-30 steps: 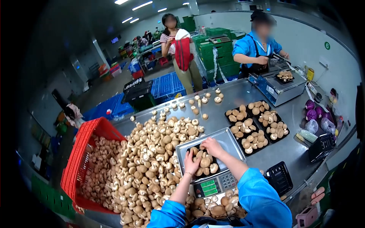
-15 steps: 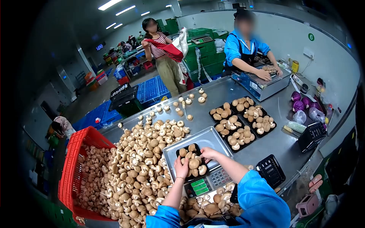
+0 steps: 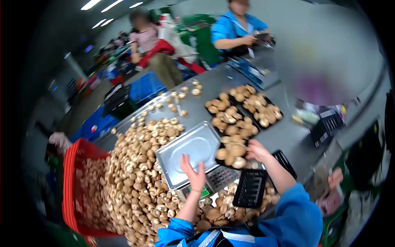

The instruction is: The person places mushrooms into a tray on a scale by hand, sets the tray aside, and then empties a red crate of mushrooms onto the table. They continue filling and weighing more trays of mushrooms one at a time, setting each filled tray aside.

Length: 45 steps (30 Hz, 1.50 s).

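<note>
My right hand [image 3: 257, 151] grips the right edge of a black tray of mushrooms [image 3: 231, 150], just off the scale's right side and close against the filled trays [image 3: 224, 110]. My left hand [image 3: 193, 173] is open with fingers spread, above the near edge of the scale's bare metal pan [image 3: 187, 148] and holding nothing. Below the pan are the scale's keypad [image 3: 222, 178] and a partly covered green display. An empty black tray [image 3: 249, 188] lies in front of the scale, over more mushrooms [image 3: 214, 213].
A large mushroom heap [image 3: 140, 181] spills from a red crate [image 3: 72, 193] on the left. Several small mushrooms lie along the metal table's [image 3: 298, 146] far edge. Across it, a co-worker in blue [image 3: 236, 31] holds something dark. Another person [image 3: 146, 45] stands beyond. A grey blur covers the upper right.
The tray of mushrooms has moved off the scale to the right in my right hand. My left hand has let go of it. The co-worker's hands have lifted, and the view has shifted.
</note>
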{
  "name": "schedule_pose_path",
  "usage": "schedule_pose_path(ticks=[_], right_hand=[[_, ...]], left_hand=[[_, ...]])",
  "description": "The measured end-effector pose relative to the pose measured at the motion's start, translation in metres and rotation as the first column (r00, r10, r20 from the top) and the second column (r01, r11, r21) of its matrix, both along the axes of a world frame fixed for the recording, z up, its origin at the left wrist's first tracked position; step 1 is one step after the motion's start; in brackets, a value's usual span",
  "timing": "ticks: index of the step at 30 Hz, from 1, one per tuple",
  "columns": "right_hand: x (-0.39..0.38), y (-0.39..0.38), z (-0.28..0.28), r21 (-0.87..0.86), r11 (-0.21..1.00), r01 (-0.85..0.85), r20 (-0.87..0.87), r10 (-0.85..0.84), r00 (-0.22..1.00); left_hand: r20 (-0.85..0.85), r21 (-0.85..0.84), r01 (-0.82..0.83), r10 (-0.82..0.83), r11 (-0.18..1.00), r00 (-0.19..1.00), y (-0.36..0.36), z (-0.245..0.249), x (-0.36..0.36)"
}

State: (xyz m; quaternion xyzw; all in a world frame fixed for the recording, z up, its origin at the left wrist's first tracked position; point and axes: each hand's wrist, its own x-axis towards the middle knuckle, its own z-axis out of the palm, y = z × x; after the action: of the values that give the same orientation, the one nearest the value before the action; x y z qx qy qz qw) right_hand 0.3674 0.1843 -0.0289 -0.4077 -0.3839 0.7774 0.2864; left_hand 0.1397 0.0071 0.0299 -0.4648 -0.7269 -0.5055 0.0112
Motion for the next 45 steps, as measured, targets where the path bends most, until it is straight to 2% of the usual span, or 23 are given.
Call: schedule_pose_path(ticks=[1,2,3,6,8,9,12,14,16,17,18,19,21,25,26,29,32,33,34,38,40,42,45], right_hand=[[0.021,0.011,-0.01,-0.008,1.0,0.025,0.044,-0.025,0.999],[0.039,0.018,-0.018,0.009,0.995,0.104,-0.056,-0.103,0.993],[0.055,0.023,-0.002,0.106,0.991,0.084,0.086,-0.094,0.992],[0.112,0.046,-0.017,0.045,0.922,0.385,0.199,-0.386,0.901],[0.14,0.052,-0.019,0.065,0.875,0.481,0.179,-0.484,0.857],[0.164,0.064,-0.044,0.1,0.86,0.501,0.274,-0.508,0.817],[0.2,0.081,-0.071,0.118,0.812,0.571,0.295,-0.578,0.761],[0.196,0.079,-0.06,0.11,0.778,0.618,0.23,-0.625,0.746],[0.208,0.087,-0.094,0.109,0.726,0.679,0.124,-0.688,0.715],[0.206,0.082,-0.086,0.148,0.751,0.643,0.131,-0.659,0.74],[0.207,0.086,-0.096,0.075,0.725,0.685,0.241,-0.679,0.693],[0.194,0.084,-0.067,0.03,0.701,0.713,0.361,-0.673,0.646],[0.187,0.086,-0.063,0.079,0.725,0.684,0.388,-0.655,0.649],[0.175,0.103,-0.072,0.083,0.752,0.654,0.36,-0.634,0.684],[0.171,0.105,-0.074,0.063,0.769,0.636,0.27,-0.626,0.731],[0.164,0.119,-0.093,0.133,0.733,0.668,0.316,-0.67,0.672],[0.156,0.134,-0.094,0.149,0.762,0.631,0.359,-0.636,0.683],[0.15,0.138,-0.093,0.112,0.745,0.658,0.278,-0.659,0.699],[0.146,0.146,-0.089,0.088,0.797,0.598,0.256,-0.598,0.759],[0.115,0.171,-0.087,0.041,0.791,0.61,0.166,-0.608,0.777],[0.105,0.179,-0.085,0.036,0.823,0.567,0.256,-0.556,0.791],[0.114,0.196,-0.119,0.09,0.898,0.43,0.342,-0.433,0.834],[0.108,0.173,-0.095,0.149,0.868,0.473,0.35,-0.494,0.796]], left_hand=[[-0.044,-0.006,0.007,-0.007,1.0,0.999,-0.01,-0.005,0.01],[0.0,-0.045,0.008,-0.008,0.999,1.0,-0.022,-0.005,0.022],[-0.05,-0.069,-0.002,-0.001,0.998,0.999,-0.033,-0.01,0.03],[-0.249,-0.097,-0.136,0.109,0.986,0.962,-0.057,-0.023,0.032],[-0.321,-0.097,-0.211,0.17,0.973,0.932,-0.069,-0.029,0.024],[-0.331,-0.098,-0.231,0.187,0.968,0.925,-0.073,-0.023,0.024],[-0.383,-0.118,-0.258,0.195,0.959,0.903,-0.076,-0.013,0.02],[-0.411,-0.127,-0.302,0.227,0.945,0.883,-0.071,-0.011,0.02],[-0.38,-0.12,-0.299,0.234,0.947,0.895,-0.063,-0.006,0.025],[-0.374,-0.137,-0.305,0.236,0.943,0.897,-0.06,-0.003,0.029],[-0.394,-0.156,-0.303,0.222,0.94,0.892,-0.057,-0.001,0.032],[-0.415,-0.146,-0.293,0.21,0.945,0.885,-0.052,-0.001,0.034],[-0.442,-0.123,-0.297,0.215,0.947,0.871,-0.047,-0.003,0.039],[-0.437,-0.217,-0.294,0.177,0.931,0.882,-0.042,-0.01,0.044],[-0.39,-0.232,-0.26,0.155,0.937,0.907,-0.04,-0.005,0.047],[-0.397,-0.237,-0.284,0.174,0.929,0.901,-0.038,-0.01,0.047],[-0.353,-0.253,-0.268,0.169,0.93,0.92,-0.041,-0.014,0.049],[-0.36,-0.246,-0.275,0.176,0.929,0.916,-0.042,-0.015,0.046],[-0.309,-0.231,-0.272,0.195,0.934,0.931,-0.043,-0.017,0.046],[-0.348,-0.225,-0.336,0.247,0.915,0.904,-0.048,-0.012,0.04],[-0.342,-0.239,-0.348,0.257,0.906,0.904,-0.052,-0.012,0.037],[-0.282,-0.228,-0.364,0.297,0.903,0.912,-0.052,-0.007,0.037],[-0.24,-0.229,-0.385,0.331,0.894,0.913,-0.056,-0.009,0.037]])
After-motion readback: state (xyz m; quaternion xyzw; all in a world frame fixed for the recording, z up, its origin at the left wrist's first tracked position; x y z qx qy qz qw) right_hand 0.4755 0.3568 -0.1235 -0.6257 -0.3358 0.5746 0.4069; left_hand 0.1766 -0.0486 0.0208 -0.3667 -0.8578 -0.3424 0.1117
